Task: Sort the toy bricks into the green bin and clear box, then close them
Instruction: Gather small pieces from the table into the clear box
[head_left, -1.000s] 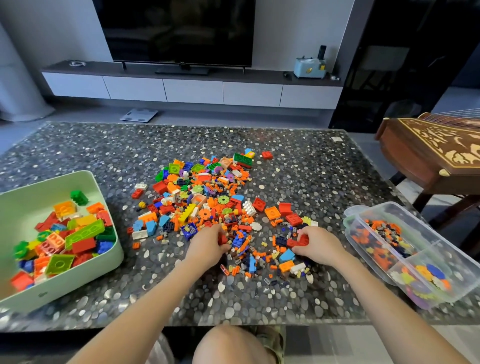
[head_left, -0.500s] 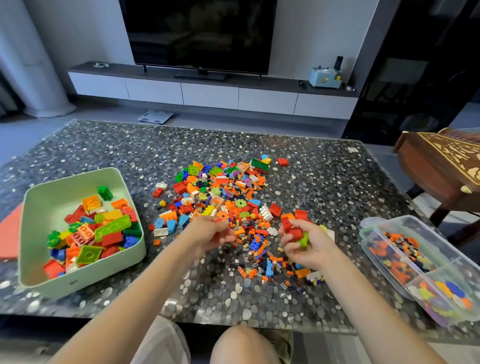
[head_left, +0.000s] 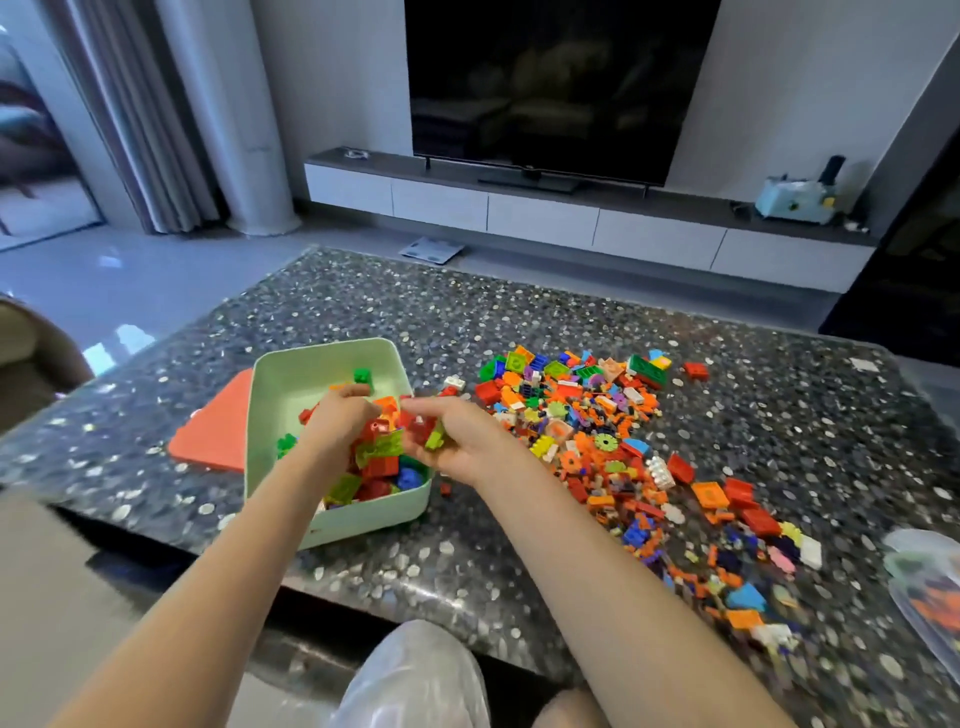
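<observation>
Through the head camera I count one green bin (head_left: 332, 358), one clear box (head_left: 906, 564), one flat orange-red lid (head_left: 215, 436) and two hands. The loose toy bricks (head_left: 597, 431) are far too many for me to count.

The bin stands open near the front edge of the dark pebbled desk (head_left: 519, 322), left of centre, with the lid lying flat just beside its left wall. Large bricks in red, orange, blue and clear green fill the bin's near half, and a single green brick (head_left: 362, 375) sits apart at its far end. The loose pile spreads to the right of the bin in a band running from the middle of the desk toward the near right corner. One red brick (head_left: 696, 370) lies alone just past the pile's far end. The clear box is cut off by the right edge and blurred; I make out orange pieces inside.

My left hand (head_left: 340, 421) hangs over the middle of the bin with its fingers (head_left: 353, 392) curled downward, and I cannot tell whether they hold anything. My right hand (head_left: 462, 441) is at the bin's right rim, palm turned inward. Its fingers (head_left: 431, 408) are curled around a few red and lime bricks (head_left: 428, 432), held above the bricks already in the bin. The two hands nearly touch.
</observation>
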